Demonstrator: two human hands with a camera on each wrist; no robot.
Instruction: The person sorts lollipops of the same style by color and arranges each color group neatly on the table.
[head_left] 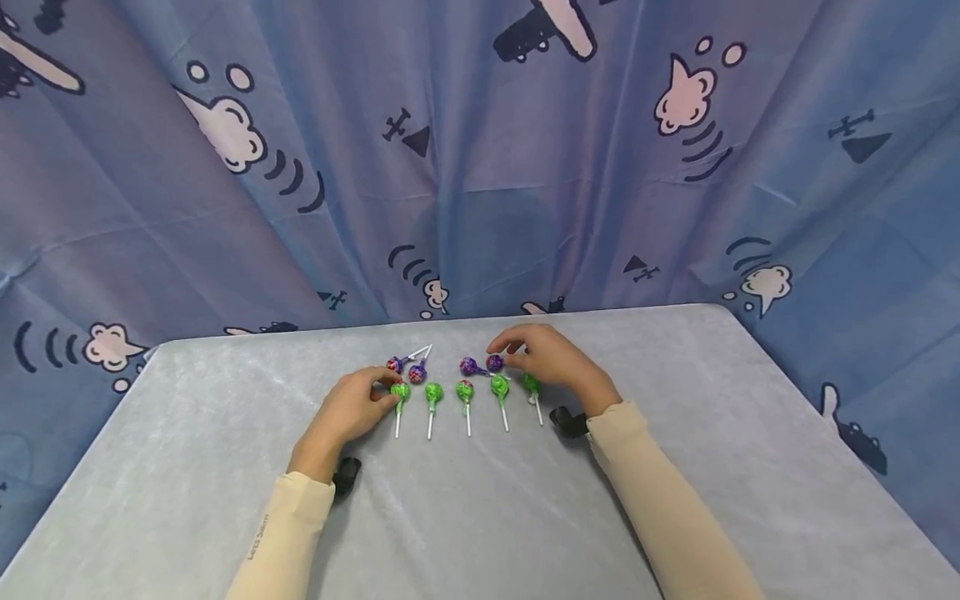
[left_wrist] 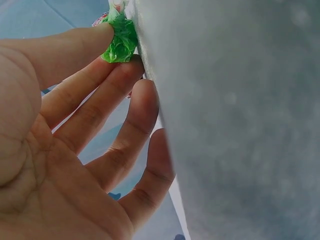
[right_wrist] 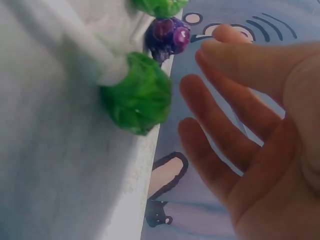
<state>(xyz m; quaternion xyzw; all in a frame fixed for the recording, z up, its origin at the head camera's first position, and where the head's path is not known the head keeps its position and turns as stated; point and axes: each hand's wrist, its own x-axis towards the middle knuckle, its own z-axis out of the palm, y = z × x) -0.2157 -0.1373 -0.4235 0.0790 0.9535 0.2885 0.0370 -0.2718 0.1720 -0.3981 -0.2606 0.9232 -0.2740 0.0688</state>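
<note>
Several green-wrapped lollipops (head_left: 433,395) lie in a row, sticks toward the front. My left hand (head_left: 348,408) pinches the leftmost green lollipop (left_wrist: 120,44) by its head, between thumb and fingers; the other fingers are loosely bent. Behind the row lie purple lollipops: one pair (head_left: 417,374) at the left with sticks pointing back, and another pair at the right, made up of one purple lollipop (head_left: 468,366) and a second (head_left: 494,362). Beside that second one hovers my right hand (head_left: 551,354), its loosely bent fingers apart from it in the right wrist view. Below this hand lies the rightmost green lollipop (right_wrist: 137,95).
A grey cloth-covered table (head_left: 465,517) spans the view, its back edge just behind the lollipops. A blue patterned curtain (head_left: 480,167) hangs behind it. Black wrist cameras sit under the left wrist (head_left: 347,477) and right wrist (head_left: 568,422).
</note>
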